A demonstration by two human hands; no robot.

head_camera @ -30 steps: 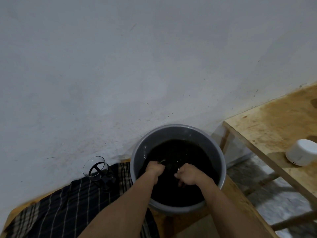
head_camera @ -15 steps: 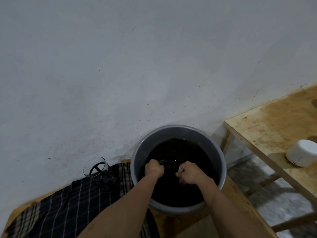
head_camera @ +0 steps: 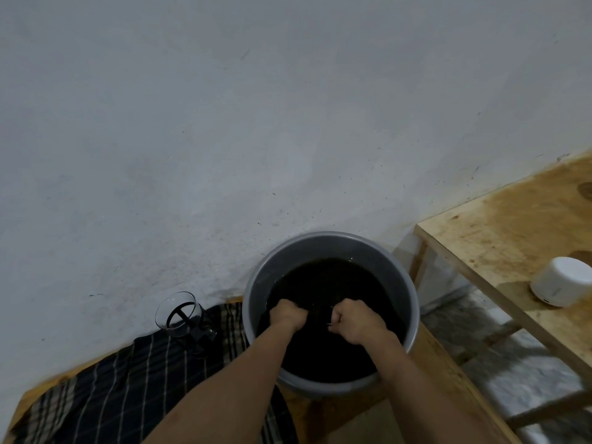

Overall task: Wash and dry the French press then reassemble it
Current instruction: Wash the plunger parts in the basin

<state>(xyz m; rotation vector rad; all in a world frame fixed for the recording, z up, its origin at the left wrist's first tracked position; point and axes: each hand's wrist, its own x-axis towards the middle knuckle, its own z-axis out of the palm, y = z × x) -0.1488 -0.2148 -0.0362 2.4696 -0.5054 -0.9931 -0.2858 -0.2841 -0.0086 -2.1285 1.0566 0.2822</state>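
Note:
A grey basin [head_camera: 407, 283] of dark water stands on a wooden bench against the wall. My left hand [head_camera: 286, 317] and my right hand [head_camera: 355, 320] are both in the water near its front, fisted side by side on a dark submerged press part [head_camera: 320, 310]. Most of that part is hidden, with only a small metal glint beside my right fist. The glass French press carafe [head_camera: 179, 314], in its black frame, stands upright on a dark plaid cloth [head_camera: 128, 386] left of the basin, apart from both hands.
The grey wall rises directly behind the basin and carafe. A wooden table [head_camera: 499, 238] stands to the right with a small white round container [head_camera: 562, 282] on it. Stone floor [head_camera: 525, 382] shows in the gap between the bench and the table.
Both fists have shifted only slightly in the water. A thin metal loop that showed between them earlier is now mostly covered.

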